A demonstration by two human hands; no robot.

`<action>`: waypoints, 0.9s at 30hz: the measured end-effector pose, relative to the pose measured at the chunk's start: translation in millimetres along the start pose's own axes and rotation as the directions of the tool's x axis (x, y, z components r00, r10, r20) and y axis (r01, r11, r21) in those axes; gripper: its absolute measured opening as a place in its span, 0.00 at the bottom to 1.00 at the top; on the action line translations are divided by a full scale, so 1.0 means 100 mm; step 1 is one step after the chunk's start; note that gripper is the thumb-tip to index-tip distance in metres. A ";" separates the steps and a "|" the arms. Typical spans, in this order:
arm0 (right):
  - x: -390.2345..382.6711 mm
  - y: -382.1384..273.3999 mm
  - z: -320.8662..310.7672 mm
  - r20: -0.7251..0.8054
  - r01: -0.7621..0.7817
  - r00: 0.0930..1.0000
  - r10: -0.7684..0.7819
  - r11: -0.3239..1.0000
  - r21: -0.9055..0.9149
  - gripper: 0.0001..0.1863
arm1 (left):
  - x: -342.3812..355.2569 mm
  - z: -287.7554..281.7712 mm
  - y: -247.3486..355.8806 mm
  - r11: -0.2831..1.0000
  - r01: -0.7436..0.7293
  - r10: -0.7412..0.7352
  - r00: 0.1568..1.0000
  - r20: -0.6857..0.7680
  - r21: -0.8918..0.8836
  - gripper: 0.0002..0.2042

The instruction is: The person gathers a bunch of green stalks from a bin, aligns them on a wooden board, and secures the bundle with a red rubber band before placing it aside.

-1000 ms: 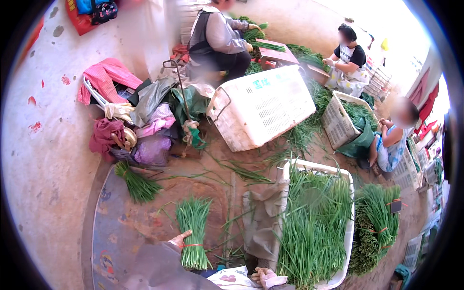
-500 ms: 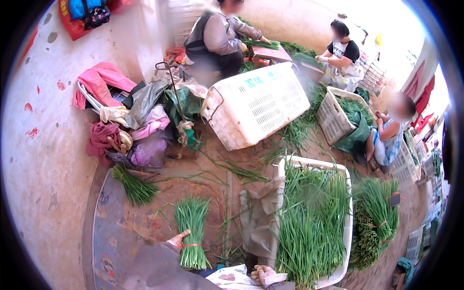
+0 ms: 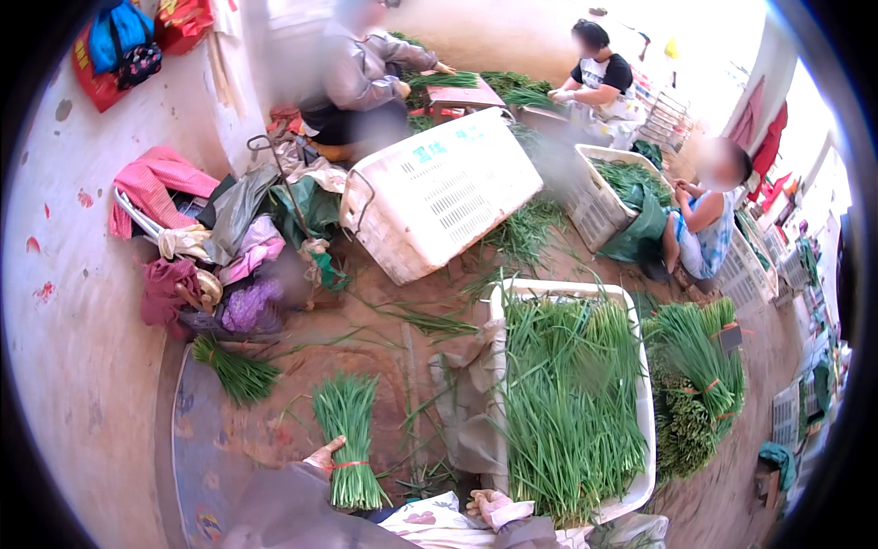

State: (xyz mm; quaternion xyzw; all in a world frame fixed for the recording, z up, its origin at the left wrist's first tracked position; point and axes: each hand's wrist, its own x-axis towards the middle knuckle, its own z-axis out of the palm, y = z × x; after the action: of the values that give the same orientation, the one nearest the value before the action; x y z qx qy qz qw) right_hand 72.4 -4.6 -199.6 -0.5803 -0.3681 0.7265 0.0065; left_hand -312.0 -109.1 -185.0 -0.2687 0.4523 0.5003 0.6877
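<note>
Upright in front of me is a bunch of garlic chives [image 3: 346, 412] bound with a red band low down. My left hand [image 3: 326, 454] is closed on its left side near the band, the fingers behind it hidden. Over the patterned cloth on my lap [image 3: 439, 514], my right hand [image 3: 488, 504] has its fingers curled in; whatever is in them does not show. It is close to the front left corner of a white crate [image 3: 646, 439] filled with loose chives [image 3: 572, 403]. Another tied bunch [image 3: 235, 370] lies at the left on the ground covering.
Tied bunches [image 3: 700, 384] are stacked right of the crate. An overturned white crate [image 3: 444, 197] sits farther back. Clothes and bags [image 3: 229, 242] are heaped by the left wall. Three people work behind, near a low table [image 3: 465, 94] and a chive-filled crate [image 3: 599, 215].
The view has shifted, so most things sit farther left in the picture. My left hand stays on the bunch and my right hand stays curled over my lap.
</note>
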 end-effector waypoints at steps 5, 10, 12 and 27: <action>0.00 0.02 0.03 -0.030 0.080 0.996 -0.082 0.995 -0.058 0.15 | -0.35 0.38 -0.01 0.987 -0.125 0.132 0.989 -0.061 0.105 0.20; 0.11 0.17 0.08 -0.024 0.192 0.981 -0.193 0.981 -0.042 0.15 | -0.21 0.22 0.00 0.996 -0.069 0.064 0.995 0.082 0.057 0.20; 0.16 0.23 0.09 -0.007 0.231 0.973 -0.232 0.971 -0.055 0.15 | -0.34 0.37 0.01 0.989 -0.113 0.106 0.992 0.071 0.095 0.19; 0.23 0.48 -0.01 0.301 -0.145 0.911 -0.281 0.464 0.874 0.16 | -0.84 1.42 0.00 -0.410 -0.254 0.324 0.857 0.400 0.876 0.43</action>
State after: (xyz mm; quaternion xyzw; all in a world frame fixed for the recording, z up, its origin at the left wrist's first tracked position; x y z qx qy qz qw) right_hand 86.0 -28.7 -244.8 -0.3134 0.0441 0.9127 0.2585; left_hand -269.5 -29.8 -46.9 0.5112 0.7304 0.0883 0.4442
